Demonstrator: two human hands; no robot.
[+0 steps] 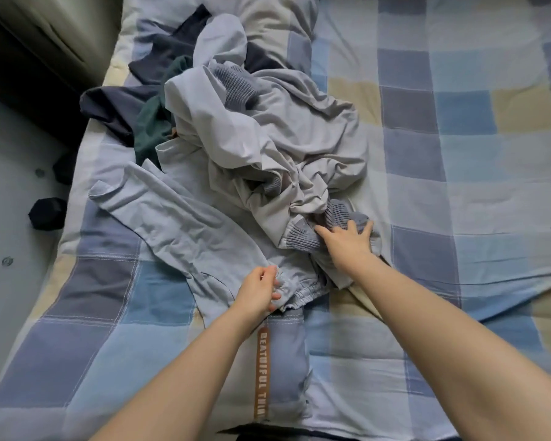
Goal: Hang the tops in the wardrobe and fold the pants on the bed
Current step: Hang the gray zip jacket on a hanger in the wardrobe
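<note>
Pants (185, 224) pinched at the waistband by the left hand (260, 289), their leg trailing beyond it across the bed (458, 154), while the open right hand (347, 241) presses the overlapping top (283, 138), which may drag along if pulled.

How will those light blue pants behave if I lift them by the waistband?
The light blue pants will probably hang limp, since they lie creased and flat on the bed. The fabric looks thin, so likely light. The left hand pinches the gathered waistband, which may stretch.
</note>
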